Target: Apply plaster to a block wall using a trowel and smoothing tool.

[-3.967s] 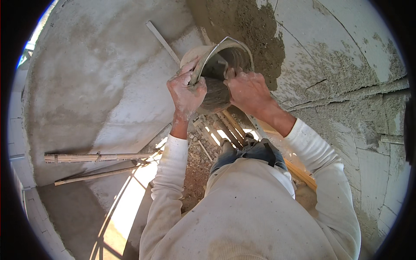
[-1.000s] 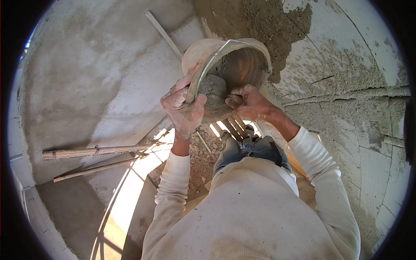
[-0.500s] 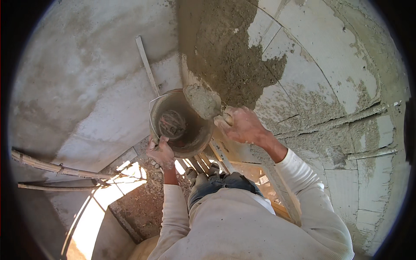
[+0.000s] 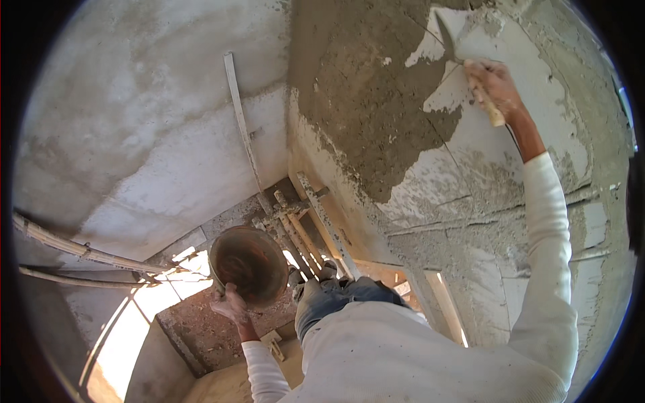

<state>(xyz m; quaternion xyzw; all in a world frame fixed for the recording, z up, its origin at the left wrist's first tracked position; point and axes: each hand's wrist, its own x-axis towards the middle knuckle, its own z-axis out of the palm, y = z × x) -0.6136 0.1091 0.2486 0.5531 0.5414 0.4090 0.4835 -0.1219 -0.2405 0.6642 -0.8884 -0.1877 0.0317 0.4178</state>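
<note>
My right hand (image 4: pixel 494 84) is stretched out toward the upper right, wrapped round the wooden handle of a trowel (image 4: pixel 443 37). The trowel's blade stands edge-on against the pale block wall (image 4: pixel 497 50), at the border of a rough patch of wet grey mortar (image 4: pixel 369 87). Low on the left, my left hand (image 4: pixel 230 303) grips the rim of a dark bucket (image 4: pixel 277 269). A little mortar clings to the bucket's inside. The fingers beyond the rim are partly hidden.
A long straight bar (image 4: pixel 240 107) leans on the smooth grey wall (image 4: pixel 127 134) at left. Wooden planks (image 4: pixel 306 242) stand by my feet. Bundled poles or conduits (image 4: pixel 80 250) run in from the left edge, above a bright opening (image 4: pixel 138 329).
My right hand has swung up and right from the bucket to the wall, and the mortar heaped on the trowel is gone from view. My left hand has lowered the bucket leftward.
</note>
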